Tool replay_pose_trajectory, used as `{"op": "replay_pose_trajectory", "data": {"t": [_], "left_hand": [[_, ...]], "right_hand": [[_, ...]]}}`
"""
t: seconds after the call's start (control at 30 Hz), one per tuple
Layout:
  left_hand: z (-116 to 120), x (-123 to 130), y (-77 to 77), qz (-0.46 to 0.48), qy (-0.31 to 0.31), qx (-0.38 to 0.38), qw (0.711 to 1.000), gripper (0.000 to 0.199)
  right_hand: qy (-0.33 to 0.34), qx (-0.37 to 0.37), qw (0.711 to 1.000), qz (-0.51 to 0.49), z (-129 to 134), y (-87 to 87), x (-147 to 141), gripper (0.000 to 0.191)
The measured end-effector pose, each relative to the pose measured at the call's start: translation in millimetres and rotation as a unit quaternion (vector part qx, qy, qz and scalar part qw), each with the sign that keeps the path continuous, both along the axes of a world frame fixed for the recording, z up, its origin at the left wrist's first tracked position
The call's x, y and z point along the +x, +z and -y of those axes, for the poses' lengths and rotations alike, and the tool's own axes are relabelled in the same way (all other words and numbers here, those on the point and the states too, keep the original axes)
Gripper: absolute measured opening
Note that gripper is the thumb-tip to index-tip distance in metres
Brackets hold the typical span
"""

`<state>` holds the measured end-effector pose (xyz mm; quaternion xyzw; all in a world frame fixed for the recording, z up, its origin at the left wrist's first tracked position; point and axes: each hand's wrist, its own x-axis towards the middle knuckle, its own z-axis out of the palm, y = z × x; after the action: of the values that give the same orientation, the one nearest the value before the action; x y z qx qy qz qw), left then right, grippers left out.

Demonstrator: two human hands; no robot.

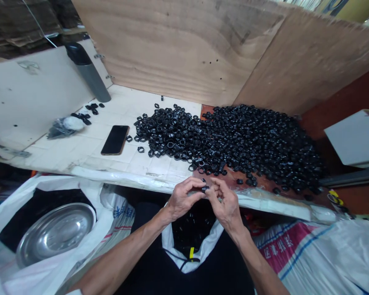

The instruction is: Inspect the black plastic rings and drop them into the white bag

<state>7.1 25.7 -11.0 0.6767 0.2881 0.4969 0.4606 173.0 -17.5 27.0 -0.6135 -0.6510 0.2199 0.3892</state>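
Observation:
My left hand (183, 199) is closed in a pinch at the table's front edge, with a small black ring (205, 189) at its thumb and fingertips. Against the same part press the fingertips of my right hand (225, 203), also closed. Another bit of black shows just above, by the left fingertips; whether it is a separate piece I cannot tell. Beyond both hands spreads a large pile of black rings (178, 131), with darker black parts (264, 139) heaped on its right. Below the hands, an open white bag (193, 265) on my lap holds more small black pieces.
A dark phone (115, 140), a grey bottle (94, 76) and a plastic bag (64, 127) lie or stand left on the table. Wooden boards (184, 49) wall the back. A metal bowl (57, 231) sits in a sack at left; a white sack (322, 250) stands right.

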Motion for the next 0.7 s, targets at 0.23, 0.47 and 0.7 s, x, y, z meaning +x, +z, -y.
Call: {"op": "replay_pose_trajectory", "data": {"t": [0.23, 0.47, 0.7], "left_hand": [[-3, 0, -3.4, 0.001, 0.007, -0.007, 1.000, 0.021], [1, -2, -0.1, -0.004, -0.004, -0.026, 1.000, 0.020], [6, -5, -13.9, -0.049, 0.001, 0.045, 0.998, 0.023]], "right_hand": [[0.011, -0.013, 1.000, -0.010, 6, 6.2, 6, 0.025], [0.034, -0.010, 0.997, -0.063, 3, 5.7, 10, 0.012], [-0.017, -0.138, 0.982, -0.124, 7, -10.5, -4, 0.022]]}}
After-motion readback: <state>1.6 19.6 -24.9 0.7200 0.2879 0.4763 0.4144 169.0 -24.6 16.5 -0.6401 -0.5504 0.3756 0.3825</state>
